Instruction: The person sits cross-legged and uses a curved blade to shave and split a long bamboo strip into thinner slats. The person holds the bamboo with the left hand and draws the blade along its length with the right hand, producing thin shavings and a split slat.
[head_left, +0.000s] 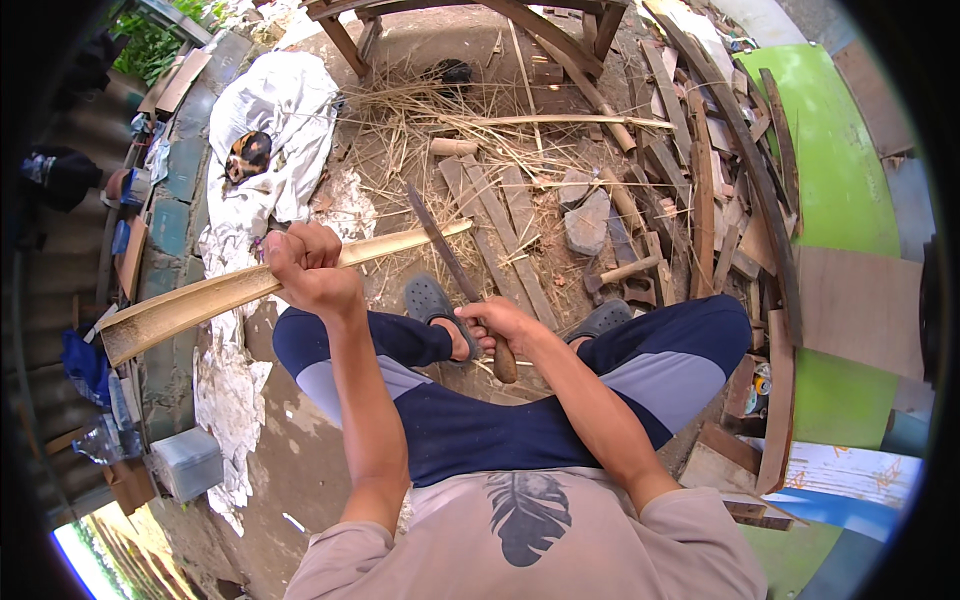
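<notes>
My left hand (308, 268) is closed around a long split bamboo strip (200, 304), pale and curved inside. The strip slants from the far left up to the middle, its narrower end above my knees. My right hand (496, 325) grips a long knife (440, 240) by its brown wooden handle, part of which juts out below the fist. The dark blade points up and to the left. Near its middle, the blade crosses the strip close to the narrow end; whether they touch I cannot tell.
Bamboo shavings (420, 125) and boards (500, 220) litter the ground ahead. Right of centre lie a stone block (587, 226) and a wooden-handled hammer (625, 272). Scrap lumber (705, 190) is piled at right. A white cloth (285, 95) with what looks like a cat (248, 155) lies left; a wooden bench (460, 8) stands beyond.
</notes>
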